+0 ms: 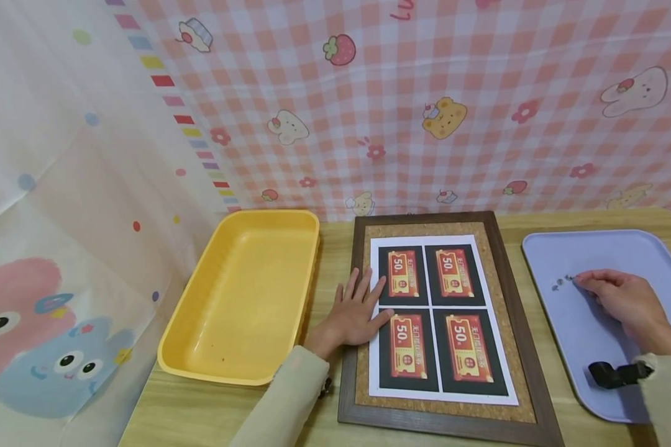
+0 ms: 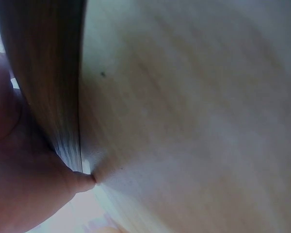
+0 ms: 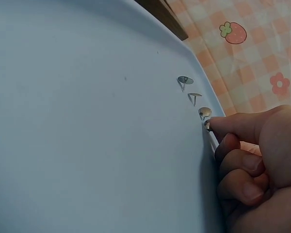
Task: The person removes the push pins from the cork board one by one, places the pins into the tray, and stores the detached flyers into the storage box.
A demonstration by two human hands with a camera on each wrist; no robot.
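My left hand lies spread over the left edge of a brown-framed cork board, fingers on a white printed sheet. Red and gold 50 coupons are printed on its black panels. In the left wrist view, part of that hand rests against the dark frame. Over the lilac tray, my right hand pinches a thumbtack at its fingertips, the other fingers curled. Beside it in a row are more silver thumbtacks, point downward in the right wrist view.
A yellow plastic bin stands left of the board. All of it sits on a wood-grain table, with a pink checked cloth behind and a white patterned cloth at the left. A black wrist camera hangs over the tray.
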